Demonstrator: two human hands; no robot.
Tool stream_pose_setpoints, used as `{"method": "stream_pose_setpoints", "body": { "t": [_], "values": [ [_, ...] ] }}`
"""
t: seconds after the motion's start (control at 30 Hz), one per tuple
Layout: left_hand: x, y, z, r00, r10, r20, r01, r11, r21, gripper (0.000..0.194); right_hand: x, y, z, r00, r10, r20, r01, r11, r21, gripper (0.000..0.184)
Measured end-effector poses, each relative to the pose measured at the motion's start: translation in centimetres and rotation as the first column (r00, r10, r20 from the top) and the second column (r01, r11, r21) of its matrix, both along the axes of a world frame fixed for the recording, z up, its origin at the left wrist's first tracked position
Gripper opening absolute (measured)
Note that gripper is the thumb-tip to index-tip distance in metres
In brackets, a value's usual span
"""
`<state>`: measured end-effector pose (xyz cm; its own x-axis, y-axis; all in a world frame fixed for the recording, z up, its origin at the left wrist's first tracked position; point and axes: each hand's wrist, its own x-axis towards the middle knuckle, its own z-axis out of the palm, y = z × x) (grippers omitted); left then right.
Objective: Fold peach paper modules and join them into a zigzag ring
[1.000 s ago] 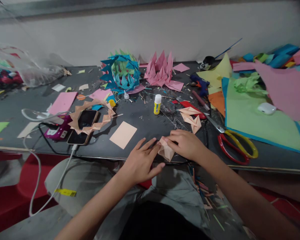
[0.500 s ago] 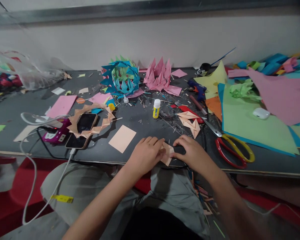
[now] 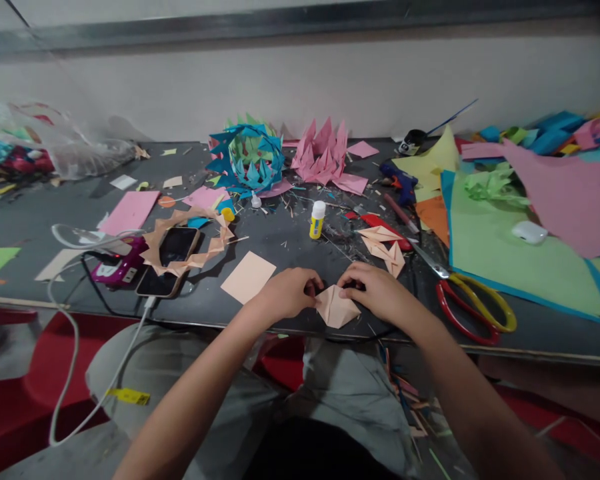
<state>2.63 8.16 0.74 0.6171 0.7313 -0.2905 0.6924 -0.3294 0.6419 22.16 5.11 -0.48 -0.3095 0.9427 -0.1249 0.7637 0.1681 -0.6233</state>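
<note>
A peach sheet of folded paper [image 3: 338, 309] lies near the front edge of the dark table, creased and partly opened. My left hand [image 3: 296, 293] pinches its left corner with curled fingers. At its upper right side, my right hand [image 3: 368, 288] is closed with thumb and fingertips on the paper. A flat peach paper square [image 3: 250, 276] rests just left of my left hand. Beyond my right hand lie folded peach paper pieces [image 3: 384, 244]. A glue stick [image 3: 317, 220] with a white cap stands upright behind the hands.
Scissors [image 3: 473, 310] with red and yellow handles lie to the right, beside green paper sheets [image 3: 510, 257]. On the left, a peach zigzag paper ring [image 3: 205, 257] rests over a phone [image 3: 163, 283] and near a purple power adapter [image 3: 123, 267]. Blue [image 3: 273, 170] and pink paper crowns [image 3: 325, 160] stand behind.
The peach paper has been turned and spread wider, showing more of its creased face. Both hands have shifted to its upper sides, and the view has moved slightly.
</note>
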Motion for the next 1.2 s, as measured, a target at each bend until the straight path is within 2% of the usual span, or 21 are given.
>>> {"method": "stream_pose_setpoints", "body": {
  "t": [0.2, 0.33, 0.43, 0.5, 0.57, 0.67, 0.8, 0.9, 0.97, 1.07, 1.13, 1.2],
  "values": [
    [0.0, -0.5, 0.3, 0.997, 0.076, 0.015, -0.076, 0.997, -0.029, 0.013, -0.5, 0.2, 0.0, 0.997, 0.026, -0.073, -0.024, 0.999, 0.028, 0.012],
    [-0.1, -1.0, 0.7, 0.981, 0.193, -0.024, -0.192, 0.980, 0.043, 0.013, -0.6, 0.1, 0.1, 0.968, -0.006, -0.249, -0.001, 1.000, -0.027, 0.009],
    [-0.1, -1.6, 0.7, 0.967, 0.244, -0.070, -0.235, 0.964, 0.123, 0.016, -0.5, -0.1, -0.2, 0.932, 0.019, -0.362, -0.052, 0.995, -0.082, 0.025],
    [-0.1, -1.9, 0.6, 0.960, 0.269, -0.078, -0.253, 0.952, 0.170, 0.019, -0.5, -0.2, -0.4, 0.935, 0.049, -0.352, -0.077, 0.995, -0.066, 0.037],
    [-0.1, -2.2, 0.3, 0.948, 0.310, -0.067, -0.293, 0.936, 0.196, 0.022, -0.5, -0.3, -0.6, 0.940, 0.073, -0.333, -0.085, 0.996, -0.021, 0.041],
    [-0.3, -2.4, -0.1, 0.930, 0.368, 0.016, -0.366, 0.919, 0.145, 0.023, -0.5, -0.3, -0.9, 0.930, 0.107, -0.352, -0.100, 0.994, 0.038, 0.043],
    [-0.7, -2.4, -0.5, 0.882, 0.407, 0.236, -0.420, 0.908, 0.004, 0.021, -0.7, -0.2, -1.5, 0.909, 0.080, -0.409, -0.048, 0.995, 0.087, 0.053],
    [-0.8, -2.5, -0.7, 0.831, 0.436, 0.345, -0.436, 0.896, -0.082, 0.019, -1.0, 0.0, -1.6, 0.884, -0.013, -0.467, 0.036, 0.999, 0.041, 0.046],
    [-0.8, -2.7, -0.9, 0.831, 0.421, 0.364, -0.417, 0.904, -0.095, 0.015, -1.1, 0.2, -1.5, 0.876, -0.032, -0.481, 0.023, 0.999, -0.025, 0.042],
    [-0.8, -2.9, -1.0, 0.896, 0.337, 0.289, -0.359, 0.933, 0.026, 0.012, -1.3, 0.5, -1.2, 0.921, 0.025, -0.388, -0.044, 0.998, -0.038, 0.036],
    [-0.9, -3.0, -1.1, 0.943, 0.281, 0.175, -0.314, 0.928, 0.200, 0.011, -1.4, 0.7, -0.9, 0.964, 0.101, -0.247, -0.091, 0.995, 0.049, 0.031],
    [-1.0, -3.0, -1.2, 0.966, 0.252, 0.064, -0.259, 0.900, 0.350, 0.009, -1.5, 0.8, -0.6, 0.982, 0.164, -0.098, -0.146, 0.975, 0.165, 0.030]
  ]
}}
